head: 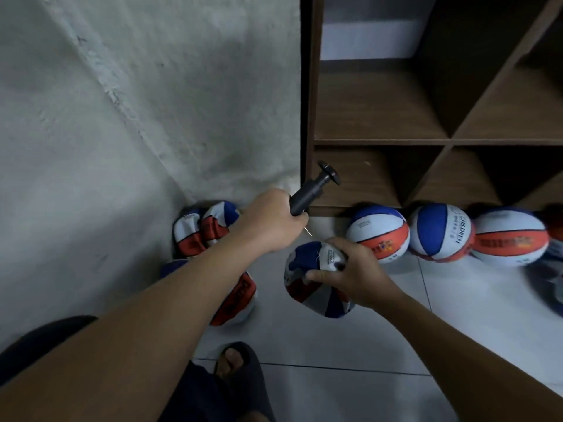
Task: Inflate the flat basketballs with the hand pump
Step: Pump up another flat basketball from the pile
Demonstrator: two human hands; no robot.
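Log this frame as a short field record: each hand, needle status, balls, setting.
left hand: grips the black hand pump, handle up
right hand: holds a flat basketball
needle: bare, above the held ball, not inserted
round balls: three in a row before the wooden shelf
other flat balls: pile by the wall

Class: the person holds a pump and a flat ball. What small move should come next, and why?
Probably bring the needle down into the flat ball's valve. The left hand grips the pump, its needle bare just above the ball, which the right hand holds. The valve itself is not clearly visible.
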